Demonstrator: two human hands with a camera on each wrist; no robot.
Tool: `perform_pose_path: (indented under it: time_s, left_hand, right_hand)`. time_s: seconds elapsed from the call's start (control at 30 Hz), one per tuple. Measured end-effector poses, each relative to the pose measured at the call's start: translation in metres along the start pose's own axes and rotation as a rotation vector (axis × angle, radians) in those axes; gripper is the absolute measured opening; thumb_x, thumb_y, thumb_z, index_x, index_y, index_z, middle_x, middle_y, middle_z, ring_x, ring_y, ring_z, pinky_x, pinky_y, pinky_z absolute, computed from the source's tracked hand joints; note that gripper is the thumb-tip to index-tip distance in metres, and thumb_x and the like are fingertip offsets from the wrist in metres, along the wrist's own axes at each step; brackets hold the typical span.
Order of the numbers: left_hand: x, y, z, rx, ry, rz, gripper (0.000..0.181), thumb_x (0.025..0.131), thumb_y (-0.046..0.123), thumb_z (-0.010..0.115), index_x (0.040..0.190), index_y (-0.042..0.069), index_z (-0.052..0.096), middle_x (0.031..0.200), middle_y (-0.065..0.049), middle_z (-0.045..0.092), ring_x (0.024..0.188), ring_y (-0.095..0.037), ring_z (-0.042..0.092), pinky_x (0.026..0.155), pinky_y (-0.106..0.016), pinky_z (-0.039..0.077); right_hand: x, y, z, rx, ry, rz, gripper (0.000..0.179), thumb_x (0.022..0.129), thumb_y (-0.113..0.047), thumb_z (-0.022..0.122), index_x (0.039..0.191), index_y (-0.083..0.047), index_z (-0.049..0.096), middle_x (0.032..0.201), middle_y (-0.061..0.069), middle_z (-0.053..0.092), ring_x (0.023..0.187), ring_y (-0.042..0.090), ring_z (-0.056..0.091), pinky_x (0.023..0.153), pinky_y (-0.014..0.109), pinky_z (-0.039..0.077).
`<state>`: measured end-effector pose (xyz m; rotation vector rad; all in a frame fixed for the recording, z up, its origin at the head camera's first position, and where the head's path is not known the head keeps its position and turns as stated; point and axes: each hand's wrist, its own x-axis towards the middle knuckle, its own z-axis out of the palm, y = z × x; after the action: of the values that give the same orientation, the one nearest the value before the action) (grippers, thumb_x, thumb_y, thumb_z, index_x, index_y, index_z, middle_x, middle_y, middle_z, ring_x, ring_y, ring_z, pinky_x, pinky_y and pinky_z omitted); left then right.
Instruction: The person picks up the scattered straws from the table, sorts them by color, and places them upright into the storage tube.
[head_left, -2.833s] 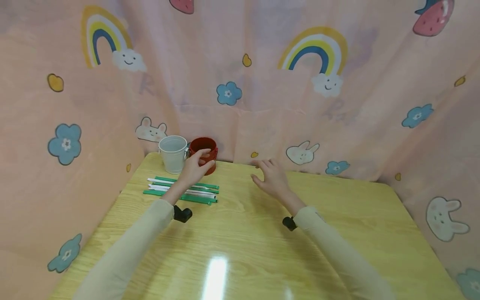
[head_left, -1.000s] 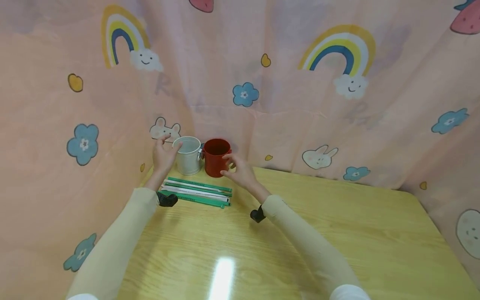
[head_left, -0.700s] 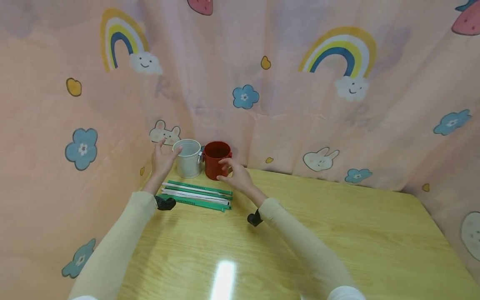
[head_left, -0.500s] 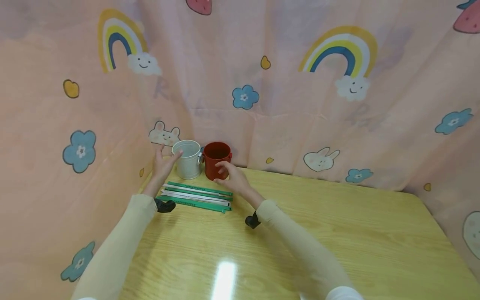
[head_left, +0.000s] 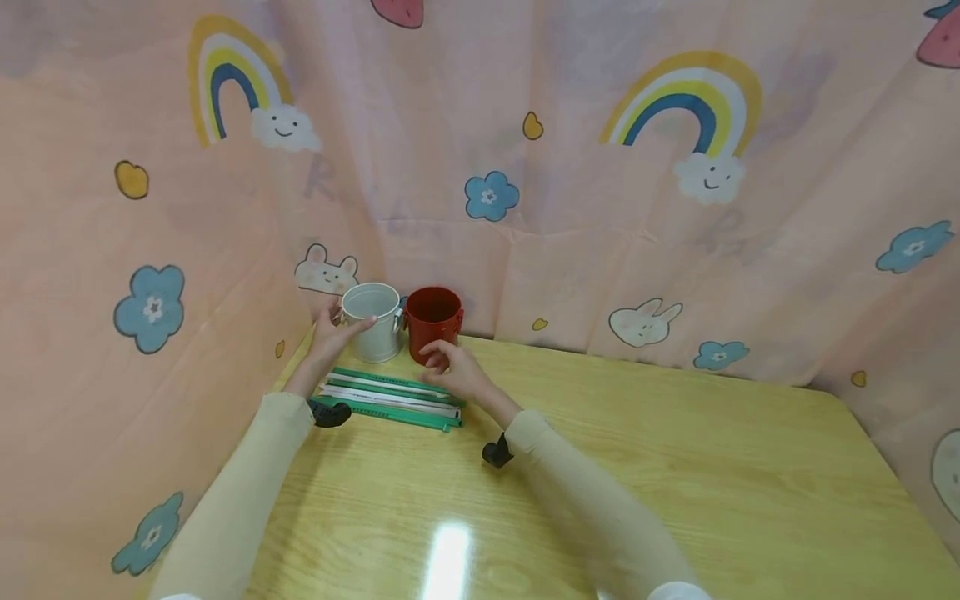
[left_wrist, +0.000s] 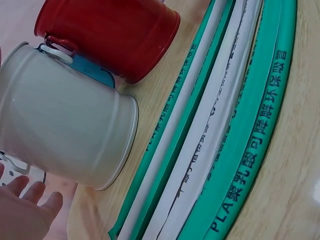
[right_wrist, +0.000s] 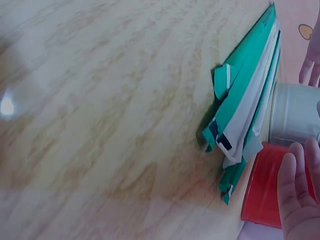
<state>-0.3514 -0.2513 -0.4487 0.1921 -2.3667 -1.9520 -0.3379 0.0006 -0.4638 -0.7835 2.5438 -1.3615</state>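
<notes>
My left hand [head_left: 326, 343] reaches along the left side of a small white metal bucket [head_left: 377, 340], fingers apart and thumb across its front. In the left wrist view, the fingers [left_wrist: 34, 192] appear just below the bucket's side handle. My right hand [head_left: 463, 375] hovers in front of a red bucket [head_left: 424, 327], fingers loosely bent with nothing between them, overlapping the right ends of the straws. Several drinking straws [head_left: 390, 403] in green and white paper wrappers lie side by side before the buckets. The right wrist view shows the straws' near ends [right_wrist: 225, 135].
Both buckets stand upright, side by side, at the back left of a wooden table [head_left: 570, 467]. A pink patterned curtain [head_left: 555, 275] hangs behind and along the left. A bright light reflection [head_left: 447, 558] lies on the tabletop near the front.
My left hand has moved from before the red bucket to the white bucket's left side. The right hand has come left to the red bucket, then lowered toward the straws. The head view has shifted.
</notes>
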Motion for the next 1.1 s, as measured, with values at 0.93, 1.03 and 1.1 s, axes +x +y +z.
perform_pose_path:
  time_s: [0.93,1.03,1.1]
  left_hand:
    - [0.015,-0.019,0.010,-0.019,-0.017,0.059,0.098,0.080,0.011,0.076,0.152,0.011,0.010,0.156,-0.016,0.022,0.144,-0.033,0.022,0.120,-0.048,0.020]
    - [0.014,-0.019,0.010,-0.011,-0.020,0.051,0.099,0.081,0.011,0.076,0.152,0.010,0.007,0.157,-0.017,0.019,0.146,-0.033,0.020,0.120,-0.048,0.019]
    - [0.014,-0.019,0.010,-0.011,-0.017,0.049,0.100,0.081,0.012,0.076,0.152,0.009,0.006,0.157,-0.018,0.017,0.146,-0.033,0.019,0.120,-0.047,0.019]
  right_hand:
    - [0.013,0.006,0.028,-0.093,-0.144,-0.070,0.031,0.083,-0.009,0.074,0.112,-0.007,0.063,0.103,0.009,0.069,0.087,0.017,0.064,0.081,0.022,0.055]
    - [0.012,0.006,0.029,-0.104,-0.152,-0.055,0.029,0.085,-0.008,0.072,0.112,-0.007,0.064,0.103,0.009,0.069,0.088,0.017,0.063,0.082,0.023,0.054]
    - [0.012,0.006,0.030,-0.107,-0.155,-0.049,0.028,0.085,-0.008,0.071,0.112,-0.008,0.064,0.103,0.008,0.069,0.089,0.017,0.063,0.083,0.023,0.054]
